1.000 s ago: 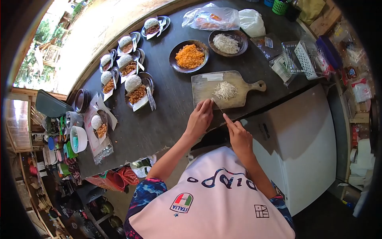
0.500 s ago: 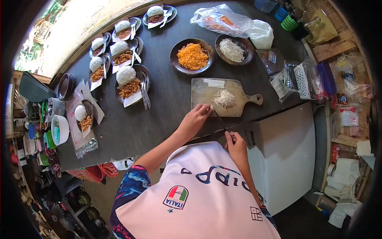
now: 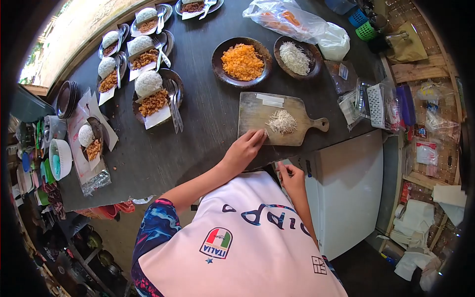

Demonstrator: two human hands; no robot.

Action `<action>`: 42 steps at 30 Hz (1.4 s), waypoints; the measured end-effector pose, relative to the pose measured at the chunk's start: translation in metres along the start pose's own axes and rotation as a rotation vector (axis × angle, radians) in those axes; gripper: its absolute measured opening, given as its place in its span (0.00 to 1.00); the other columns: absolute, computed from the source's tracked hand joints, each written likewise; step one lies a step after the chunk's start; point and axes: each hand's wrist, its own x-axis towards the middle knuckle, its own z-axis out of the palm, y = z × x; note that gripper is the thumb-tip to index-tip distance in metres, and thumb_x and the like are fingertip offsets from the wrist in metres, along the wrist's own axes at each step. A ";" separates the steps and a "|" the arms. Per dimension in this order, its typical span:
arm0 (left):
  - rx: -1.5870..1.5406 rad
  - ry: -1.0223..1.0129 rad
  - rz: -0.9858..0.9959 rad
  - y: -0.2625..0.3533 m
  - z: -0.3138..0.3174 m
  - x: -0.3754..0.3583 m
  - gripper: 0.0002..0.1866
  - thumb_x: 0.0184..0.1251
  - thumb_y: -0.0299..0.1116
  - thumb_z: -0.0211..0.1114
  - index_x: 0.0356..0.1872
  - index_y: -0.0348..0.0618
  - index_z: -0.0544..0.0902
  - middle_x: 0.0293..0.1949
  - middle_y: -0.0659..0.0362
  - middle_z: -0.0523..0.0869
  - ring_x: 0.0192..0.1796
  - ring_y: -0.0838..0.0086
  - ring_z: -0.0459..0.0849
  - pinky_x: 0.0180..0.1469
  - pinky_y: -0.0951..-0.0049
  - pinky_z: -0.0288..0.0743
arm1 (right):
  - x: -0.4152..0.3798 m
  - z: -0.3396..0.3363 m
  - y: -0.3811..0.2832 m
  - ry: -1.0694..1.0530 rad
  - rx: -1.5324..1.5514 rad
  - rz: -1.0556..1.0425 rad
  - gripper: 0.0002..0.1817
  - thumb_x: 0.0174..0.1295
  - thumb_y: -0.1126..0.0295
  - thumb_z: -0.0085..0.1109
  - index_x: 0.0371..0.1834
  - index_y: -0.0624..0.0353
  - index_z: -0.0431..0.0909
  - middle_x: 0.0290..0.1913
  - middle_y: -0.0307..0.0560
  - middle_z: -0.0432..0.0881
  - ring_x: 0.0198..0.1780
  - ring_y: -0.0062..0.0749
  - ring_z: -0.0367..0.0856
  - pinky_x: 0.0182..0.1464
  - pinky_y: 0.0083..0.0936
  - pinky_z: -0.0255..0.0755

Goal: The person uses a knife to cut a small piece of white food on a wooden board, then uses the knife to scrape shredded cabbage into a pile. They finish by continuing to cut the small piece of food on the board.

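Note:
My left hand (image 3: 247, 144) is at the near left edge of the wooden cutting board (image 3: 247, 116), its fingers pinched together at a small pale piece (image 3: 266, 132). Beside the fingertips lies a loose pile of thin white shreds (image 3: 282, 122). Two flat white strips (image 3: 270, 100) rest near the board's far edge. My right hand (image 3: 292, 177) is closed below the board, close to my shirt. The knife it held earlier is hard to make out now, dark against the dark background.
Behind the board stand a bowl of shredded orange food (image 3: 242, 62) and a bowl of white shreds (image 3: 295, 55). Several plates of rice with forks and spoons line the left side. A plastic bag (image 3: 282, 21) lies at the back; plastic boxes (image 3: 378, 101) sit at right.
My right hand has drawn the knife back from the board, and its blade no longer shows clearly. My left hand remains at the board's edge. The view has shifted slightly.

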 end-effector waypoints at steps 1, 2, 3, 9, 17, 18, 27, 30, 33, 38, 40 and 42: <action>0.009 0.002 0.000 0.001 -0.001 0.001 0.31 0.61 0.28 0.63 0.67 0.26 0.81 0.65 0.52 0.80 0.68 0.66 0.78 0.74 0.73 0.74 | 0.001 0.000 0.000 -0.011 0.055 0.013 0.22 0.76 0.54 0.69 0.38 0.67 0.90 0.25 0.44 0.86 0.28 0.21 0.82 0.33 0.24 0.71; 0.018 0.004 -0.001 0.001 -0.001 0.001 0.30 0.61 0.28 0.63 0.67 0.26 0.82 0.65 0.52 0.80 0.68 0.66 0.78 0.74 0.73 0.74 | 0.001 -0.001 -0.001 -0.022 0.109 0.025 0.22 0.75 0.55 0.70 0.37 0.67 0.90 0.25 0.43 0.86 0.28 0.19 0.81 0.32 0.23 0.70; 0.022 0.004 0.002 0.002 -0.002 0.002 0.30 0.61 0.28 0.63 0.66 0.26 0.82 0.65 0.52 0.80 0.68 0.66 0.78 0.74 0.73 0.74 | 0.001 -0.002 -0.002 0.001 0.079 0.007 0.22 0.75 0.54 0.69 0.38 0.66 0.90 0.25 0.44 0.87 0.28 0.21 0.82 0.33 0.24 0.71; 0.001 0.039 -0.015 0.002 0.004 0.000 0.29 0.61 0.28 0.64 0.64 0.25 0.83 0.65 0.52 0.80 0.69 0.66 0.78 0.74 0.72 0.75 | -0.003 -0.001 -0.013 0.161 -0.261 -0.006 0.25 0.75 0.46 0.66 0.43 0.61 0.93 0.29 0.47 0.91 0.34 0.36 0.90 0.42 0.34 0.78; -0.047 0.045 -0.052 0.004 0.003 -0.002 0.31 0.60 0.27 0.62 0.68 0.26 0.81 0.65 0.52 0.79 0.68 0.65 0.80 0.73 0.71 0.77 | -0.001 0.000 -0.018 0.071 -0.110 0.042 0.25 0.76 0.47 0.66 0.46 0.62 0.94 0.24 0.40 0.84 0.27 0.22 0.80 0.36 0.26 0.72; -0.031 0.045 -0.037 0.003 0.004 -0.002 0.31 0.60 0.27 0.62 0.68 0.26 0.81 0.65 0.52 0.79 0.68 0.65 0.80 0.73 0.71 0.77 | -0.001 0.000 -0.018 0.080 -0.099 0.029 0.25 0.76 0.48 0.66 0.46 0.62 0.94 0.23 0.38 0.82 0.27 0.20 0.77 0.34 0.24 0.70; 0.004 0.017 -0.009 0.003 0.005 -0.003 0.32 0.60 0.28 0.63 0.68 0.26 0.81 0.67 0.53 0.79 0.69 0.67 0.78 0.74 0.72 0.75 | 0.015 0.018 -0.015 0.065 0.053 -0.002 0.21 0.78 0.56 0.68 0.41 0.66 0.93 0.22 0.30 0.74 0.24 0.12 0.66 0.27 0.18 0.56; -0.002 0.017 -0.015 0.001 0.001 -0.001 0.32 0.59 0.28 0.63 0.68 0.26 0.82 0.67 0.53 0.79 0.69 0.67 0.78 0.74 0.72 0.75 | 0.026 0.023 -0.021 0.083 0.083 -0.053 0.21 0.78 0.56 0.68 0.40 0.66 0.93 0.21 0.29 0.73 0.23 0.12 0.64 0.26 0.19 0.55; 0.006 0.037 -0.019 0.001 0.004 -0.003 0.32 0.59 0.28 0.63 0.67 0.25 0.82 0.66 0.53 0.80 0.69 0.66 0.79 0.74 0.72 0.75 | 0.010 0.015 -0.024 0.092 0.046 -0.022 0.21 0.77 0.55 0.69 0.39 0.67 0.93 0.21 0.30 0.74 0.24 0.13 0.66 0.27 0.20 0.57; -0.014 0.049 -0.042 0.004 0.004 -0.003 0.32 0.59 0.28 0.63 0.67 0.26 0.82 0.66 0.53 0.80 0.70 0.66 0.78 0.74 0.72 0.76 | 0.016 0.015 -0.014 0.081 0.058 -0.020 0.21 0.77 0.55 0.68 0.38 0.65 0.93 0.21 0.29 0.72 0.23 0.11 0.64 0.26 0.18 0.53; -0.015 0.065 -0.040 0.005 0.002 -0.003 0.28 0.60 0.28 0.64 0.63 0.26 0.85 0.65 0.54 0.80 0.68 0.67 0.78 0.73 0.74 0.76 | 0.027 0.023 -0.019 0.090 0.074 -0.051 0.21 0.77 0.55 0.68 0.38 0.64 0.93 0.20 0.28 0.72 0.22 0.11 0.64 0.25 0.18 0.53; 0.003 0.082 -0.026 0.004 0.001 -0.002 0.27 0.60 0.29 0.64 0.60 0.26 0.86 0.64 0.55 0.79 0.66 0.68 0.78 0.72 0.74 0.75 | 0.027 0.023 -0.023 0.103 0.060 -0.063 0.21 0.77 0.55 0.69 0.38 0.64 0.93 0.21 0.28 0.73 0.22 0.11 0.64 0.25 0.18 0.53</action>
